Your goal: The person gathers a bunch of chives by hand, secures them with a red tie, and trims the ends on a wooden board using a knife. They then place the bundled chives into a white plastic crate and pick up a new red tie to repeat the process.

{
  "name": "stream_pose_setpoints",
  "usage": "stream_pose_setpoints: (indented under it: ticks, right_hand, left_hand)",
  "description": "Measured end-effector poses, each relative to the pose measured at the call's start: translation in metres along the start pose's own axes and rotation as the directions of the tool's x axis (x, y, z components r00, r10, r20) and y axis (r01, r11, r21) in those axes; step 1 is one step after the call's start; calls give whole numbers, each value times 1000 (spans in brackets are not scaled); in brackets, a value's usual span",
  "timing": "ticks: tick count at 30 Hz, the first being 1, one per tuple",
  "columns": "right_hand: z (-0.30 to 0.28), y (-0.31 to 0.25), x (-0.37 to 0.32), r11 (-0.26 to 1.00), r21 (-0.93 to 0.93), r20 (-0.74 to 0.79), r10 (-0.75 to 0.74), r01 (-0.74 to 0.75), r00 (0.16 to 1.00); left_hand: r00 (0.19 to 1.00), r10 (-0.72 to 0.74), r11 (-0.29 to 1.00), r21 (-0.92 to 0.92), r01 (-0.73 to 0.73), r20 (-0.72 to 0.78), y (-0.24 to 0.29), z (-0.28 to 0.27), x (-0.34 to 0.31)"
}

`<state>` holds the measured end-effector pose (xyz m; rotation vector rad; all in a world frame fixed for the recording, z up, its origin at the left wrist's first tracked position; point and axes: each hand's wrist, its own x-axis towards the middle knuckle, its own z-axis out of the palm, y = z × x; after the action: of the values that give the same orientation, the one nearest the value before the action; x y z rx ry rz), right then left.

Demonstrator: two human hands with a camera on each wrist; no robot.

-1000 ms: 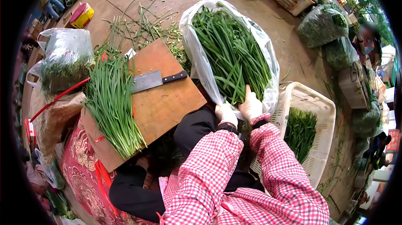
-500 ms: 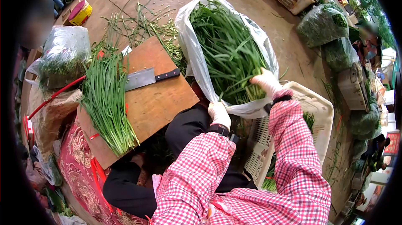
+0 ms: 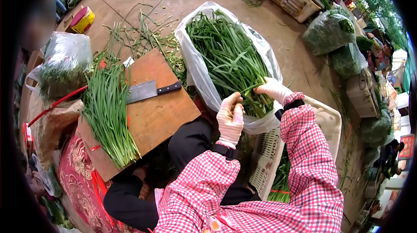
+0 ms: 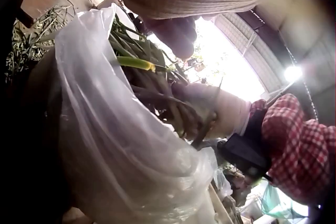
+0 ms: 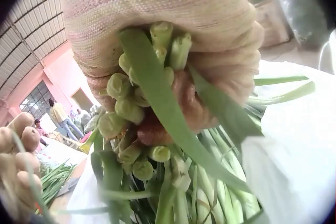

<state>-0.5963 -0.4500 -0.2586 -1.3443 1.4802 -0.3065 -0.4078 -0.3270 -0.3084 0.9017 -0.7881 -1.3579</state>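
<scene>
A white plastic bag [image 3: 195, 81] stands open, filled with long green garlic chives [image 3: 221, 50]. My right hand [image 3: 273, 90], in a pale knit glove, grips a bundle of them by the stalk ends at the bag's near right side. In the right wrist view the cut stalk ends [image 5: 126, 109] poke out of the curled fingers, with flat leaves hanging across. My left hand [image 3: 230, 120], gloved with bare fingertips, is raised over the near rim. Its fingers are loosely bent towards the right hand, nothing visible in its palm. One yellow-green stalk [image 4: 135, 64] sticks out below it in the left wrist view.
To the left, a wooden board [image 3: 160, 113] bears a cleaver [image 3: 143, 90] and a bunch of chives [image 3: 106, 111]. A white crate [image 3: 325, 120] with more chives [image 3: 282, 174] stands at the right. Trimmings [image 3: 169, 44] litter the floor; a filled bag [image 3: 65, 59] stands far left.
The left hand has let go of the bag's rim and risen towards the right hand. The right hand has drawn up a bundle of chives by the stalk ends from among the others.
</scene>
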Motion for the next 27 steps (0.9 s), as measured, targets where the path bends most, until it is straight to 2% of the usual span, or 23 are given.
stream_pose_setpoints:
  ticks: [1, 2, 3, 4, 5, 6, 7, 9, 11, 12, 13, 15, 16, 17, 19, 20, 21, 23, 25, 27]
  right_hand:
    - [4, -1, -2, 1000, 3, -9, -10, 10, 1000]
    - [7, -4, -4, 998, -62, -22, -20, 19, 1000]
    - [15, -2, -5, 997, -62, -44, -51, 48, 998]
    - [24, -19, -17, 972, -233, -89, -27, 6, 996]
    - [35, -35, -30, 917, -396, -142, -9, -48, 990]
    - [50, -36, -40, 807, -590, -202, -131, -14, 970]
    - [66, -42, -59, 689, -724, -194, -248, 31, 949]
    - [99, -19, -57, 542, -840, -161, -321, 42, 933]
    - [115, -19, -67, 512, -858, -125, -302, 50, 945]
    - [121, -14, -70, 483, -875, -115, -286, 39, 951]
    - [123, -9, -76, 492, -870, -116, -277, 37, 954]
    - [119, -9, -93, 533, -826, -14, -343, 183, 939]
    - [113, -23, -102, 608, -771, 29, -259, 186, 966]
    - [107, -16, -106, 690, -679, -1, -341, 250, 940]
    - [89, -4, -105, 899, -321, -154, -359, 297, 921]
    - [80, -3, -104, 976, 28, -233, -203, 215, 951]
    - [70, 11, -98, 947, 126, -359, -235, 296, 903]
    - [57, 33, -81, 966, -86, -471, -256, 245, 844]
    - [60, 25, -77, 967, -106, -465, -256, 234, 848]
    - [73, 13, -69, 900, -346, -442, -405, 264, 800]
  left_hand:
    - [1000, -1, 1000, 0, 1, 1, -2, 3, 4]
    - [968, -212, 973, -124, 195, -137, -4, 5, 11]
    - [875, -418, 896, -269, 352, -246, -4, 5, 16]
    - [854, -488, 860, -263, 437, -178, -17, -3, 24]
    - [859, -501, 861, -154, 484, -101, -32, -8, 31]
    - [863, -504, 833, -270, 483, -13, -38, -9, 37]
    - [865, -496, 787, -380, 486, 77, -47, -11, 42]
    - [800, -593, 644, -544, 538, 89, -62, -12, 52]
    - [817, -571, 725, -417, 548, 80, -37, -13, 42]
    - [821, -571, 762, -365, 534, 9, -18, -8, 38]
    - [815, -580, 759, -359, 543, 6, -23, -12, 38]
    - [755, -625, 777, -255, 576, -198, -40, -19, 40]
    - [767, -574, 816, -279, 506, -287, -36, -16, 42]
    - [737, -607, 788, -341, 513, -298, -33, -15, 42]
    - [699, -667, 728, -424, 538, -259, -30, -18, 45]
    - [709, -658, 736, -414, 535, -254, -42, -24, 47]
    - [687, -692, 705, -416, 575, -224, -28, -21, 45]
    - [690, -694, 700, -416, 580, -205, -22, -21, 42]
    - [692, -697, 693, -419, 586, -187, -24, -23, 43]
    - [692, -700, 689, -424, 588, -177, -24, -25, 41]
